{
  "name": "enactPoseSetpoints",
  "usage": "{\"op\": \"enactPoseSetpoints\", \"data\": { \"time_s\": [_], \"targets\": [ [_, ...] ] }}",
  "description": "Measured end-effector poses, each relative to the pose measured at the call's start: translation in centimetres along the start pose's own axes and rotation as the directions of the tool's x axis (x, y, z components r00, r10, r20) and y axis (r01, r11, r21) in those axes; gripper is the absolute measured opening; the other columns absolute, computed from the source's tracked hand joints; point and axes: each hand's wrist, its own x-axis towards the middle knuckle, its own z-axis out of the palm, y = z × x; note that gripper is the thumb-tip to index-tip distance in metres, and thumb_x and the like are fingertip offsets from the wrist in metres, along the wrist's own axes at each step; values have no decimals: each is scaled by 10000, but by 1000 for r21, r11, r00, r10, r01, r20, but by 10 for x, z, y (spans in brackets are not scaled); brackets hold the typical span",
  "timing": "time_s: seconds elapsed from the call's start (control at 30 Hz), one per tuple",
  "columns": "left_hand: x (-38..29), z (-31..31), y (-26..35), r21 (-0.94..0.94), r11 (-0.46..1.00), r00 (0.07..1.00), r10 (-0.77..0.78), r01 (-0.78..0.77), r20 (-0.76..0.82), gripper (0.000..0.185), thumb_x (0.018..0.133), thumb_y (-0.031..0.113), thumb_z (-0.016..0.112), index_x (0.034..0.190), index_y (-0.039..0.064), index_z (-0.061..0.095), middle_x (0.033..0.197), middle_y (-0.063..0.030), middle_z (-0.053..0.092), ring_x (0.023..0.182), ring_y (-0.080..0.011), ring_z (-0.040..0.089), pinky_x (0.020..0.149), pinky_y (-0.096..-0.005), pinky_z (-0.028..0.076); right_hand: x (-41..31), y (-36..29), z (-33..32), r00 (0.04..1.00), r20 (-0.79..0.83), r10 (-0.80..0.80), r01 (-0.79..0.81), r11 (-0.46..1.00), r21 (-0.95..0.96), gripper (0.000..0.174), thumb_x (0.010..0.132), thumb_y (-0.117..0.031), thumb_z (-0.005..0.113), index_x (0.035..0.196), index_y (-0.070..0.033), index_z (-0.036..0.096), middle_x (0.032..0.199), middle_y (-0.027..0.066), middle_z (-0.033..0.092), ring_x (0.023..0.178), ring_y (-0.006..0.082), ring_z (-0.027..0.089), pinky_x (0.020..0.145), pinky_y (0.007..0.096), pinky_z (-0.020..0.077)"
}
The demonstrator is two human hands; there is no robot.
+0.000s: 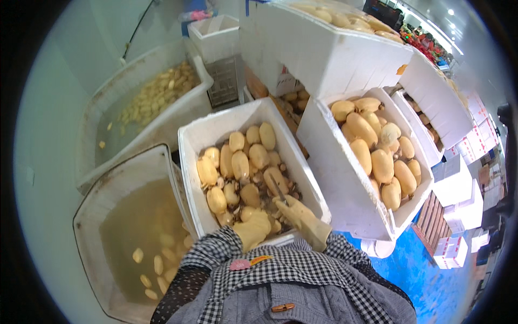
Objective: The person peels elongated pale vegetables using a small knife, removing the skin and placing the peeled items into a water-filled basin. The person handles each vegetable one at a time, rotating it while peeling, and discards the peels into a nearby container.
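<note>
Directly before me is a white foam box with lotus root segments and dark trimmed scraps in it. My right hand, in a cream rubber glove, holds a knife whose blade points up and left over a root segment. At the box's near side my left hand, gloved alike, reaches in with its fingers curled down among the roots. Whether it grips one is hidden by the back of the glove.
Left stand two tubs of murky water, the near tub and the far tub, with pale root pieces. Right, another foam box is heaped with lotus roots. Behind it are stacked foam boxes; a wooden pallet lies on the blue floor.
</note>
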Motion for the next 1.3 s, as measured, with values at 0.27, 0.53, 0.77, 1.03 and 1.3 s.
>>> {"op": "enactPoseSetpoints", "data": {
  "time_s": [0.27, 0.53, 0.77, 1.03, 1.3],
  "targets": [
    [7, 7, 1, -38, 990, 988, -130, 134, 83, 413, 975, 396, 735, 1180, 39, 764, 1121, -206, 767, 1044, -367, 730, 922, -485, 588, 1, 5, -4, 997, 61, -56, 43, 980, 196, 536, 1155, -437, 551, 1527, -54, 599, 1133, 124, 804, 997, 216, 750, 908, 359, 586],
    [-33, -27, -57, -796, 574, 978, 45, -192, -204, 623, 954, 318, 785, 1490, 41, 634, 1218, -177, 746, 1135, -281, 715, 977, -422, 583, -10, -11, -6, 943, -291, -159, 193, 977, 92, 405, 1160, -384, 604, 1480, -145, 672, 860, 21, 724, 780, 121, 645, 755, 313, 549],
    [-93, -36, -80, -974, 158, 961, -199, -164, -194, 838, 829, 235, 864, 1563, -9, 541, 1365, -128, 668, 1237, -219, 638, 1042, -364, 540, -22, -36, 9, 844, -84, -529, 486, 822, -296, 371, 1131, -293, 678, 1455, -111, 680, 1276, 160, 787, 1156, 318, 767, 1027, 409, 613],
    [-105, -37, -71, -939, 335, 954, -249, -77, -167, 819, 821, 242, 907, 1528, -11, 581, 1382, -165, 696, 1278, -271, 664, 1099, -391, 537, -13, -57, 18, 912, -12, -410, 344, 780, -523, 373, 1117, -316, 679, 1427, -107, 685, 1269, 217, 769, 1181, 416, 742, 1025, 494, 613],
    [-87, -13, -72, -872, 473, 904, -306, -127, -298, 810, 809, 278, 933, 1513, 32, 617, 1403, -186, 709, 1321, -334, 670, 1131, -421, 533, -4, -55, 30, 962, 23, -272, 228, 754, -616, 368, 1154, -392, 573, 1329, -83, 668, 1216, 234, 768, 1147, 442, 736, 980, 552, 591]
  ]
}}
